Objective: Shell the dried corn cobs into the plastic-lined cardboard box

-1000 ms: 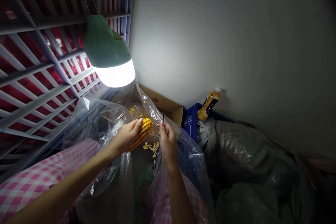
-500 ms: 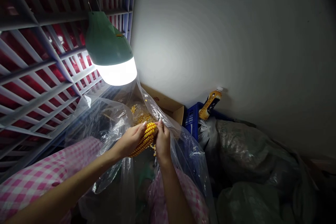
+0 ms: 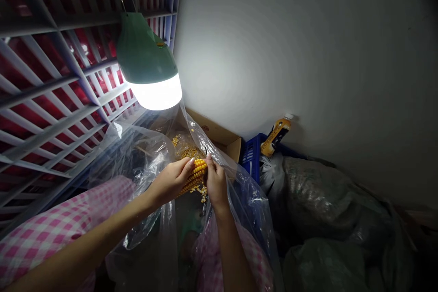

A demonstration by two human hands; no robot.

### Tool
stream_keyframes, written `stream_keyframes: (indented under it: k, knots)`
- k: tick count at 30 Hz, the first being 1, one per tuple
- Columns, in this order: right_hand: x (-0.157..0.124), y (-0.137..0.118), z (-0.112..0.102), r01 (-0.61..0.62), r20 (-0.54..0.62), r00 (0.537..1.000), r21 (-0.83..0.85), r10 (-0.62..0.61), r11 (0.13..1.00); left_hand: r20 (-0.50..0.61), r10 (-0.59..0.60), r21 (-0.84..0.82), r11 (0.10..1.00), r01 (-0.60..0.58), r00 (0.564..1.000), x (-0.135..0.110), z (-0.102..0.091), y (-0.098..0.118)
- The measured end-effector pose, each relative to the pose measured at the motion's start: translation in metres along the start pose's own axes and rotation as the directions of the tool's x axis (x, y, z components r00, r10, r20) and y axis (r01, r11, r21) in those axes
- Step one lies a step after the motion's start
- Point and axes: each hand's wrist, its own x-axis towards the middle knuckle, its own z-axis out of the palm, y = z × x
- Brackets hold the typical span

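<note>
My left hand is closed around an ear of corn with yellow kernels, which lies slanted with its far end up and to the right. At that end my right hand is closed, its thumb up against the ear. A thin dark tool juts out above the right thumb; the rest of it is mostly hidden by the fingers. Just below the ear, loose kernels show between the hands. A clear plastic bag spreads open around and beneath them, with more kernels inside.
A lit green lamp hangs at upper left before a slatted plastic crate. Behind the bag stands a cardboard box. To the right are a blue basket, a yellow-labelled bottle and full dark sacks.
The ear has turned or shifted slightly, and more loose kernels show beneath it. Both hands stay close together at its far end. The whole view has slid a little to the right.
</note>
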Motion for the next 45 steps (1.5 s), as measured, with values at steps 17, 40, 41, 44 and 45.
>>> stream_keyframes:
  k: [17,40,41,44,45]
  knots:
    - [-0.023,-0.014,-0.018,0.185,0.057,0.982,-0.150,-0.178,0.971,0.411,-0.385,-0.813,0.254,0.523,0.826,0.003,-0.006,0.011]
    - [-0.025,-0.019,-0.041,0.337,0.281,0.936,-0.549,-0.211,0.765,0.034,-0.226,-0.061,0.972,0.228,0.974,0.008,-0.004,-0.011]
    - [-0.025,-0.018,-0.040,0.343,0.275,0.935,-0.548,-0.223,0.763,0.044,-0.235,-0.084,0.968,0.238,0.971,0.008,-0.005,-0.010]
    - [-0.027,-0.018,-0.037,0.367,0.257,0.929,-0.528,-0.268,0.766,0.078,-0.257,-0.215,0.939,0.268,0.963,0.010,-0.006,-0.009]
    - [-0.027,-0.017,-0.035,0.373,0.251,0.927,-0.519,-0.280,0.769,0.087,-0.266,-0.265,0.923,0.279,0.960,0.010,-0.007,-0.009]
